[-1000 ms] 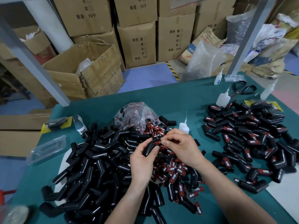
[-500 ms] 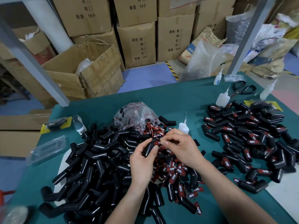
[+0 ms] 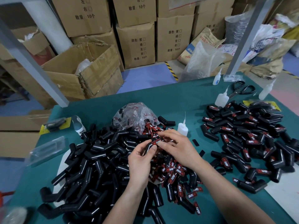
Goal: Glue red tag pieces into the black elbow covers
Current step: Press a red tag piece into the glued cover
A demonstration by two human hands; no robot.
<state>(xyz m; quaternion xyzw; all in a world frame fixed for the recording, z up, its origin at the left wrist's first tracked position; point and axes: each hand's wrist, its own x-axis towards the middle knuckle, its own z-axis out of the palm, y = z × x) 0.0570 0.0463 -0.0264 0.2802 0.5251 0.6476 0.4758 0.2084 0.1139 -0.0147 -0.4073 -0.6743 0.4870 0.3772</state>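
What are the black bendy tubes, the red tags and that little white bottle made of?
The black elbow covers: probably rubber or soft plastic, smooth with a dull shine. The red tag: flat printed piece, maybe rubber or fabric; too small to tell. The glue bottle: milky, see-through plastic with a thin nozzle, likely squeezable.

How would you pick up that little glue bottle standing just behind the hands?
Probably grip the glue bottle by its round body, from its right: it stands upright, its thin nozzle gives no hold, and red tags crowd its left.
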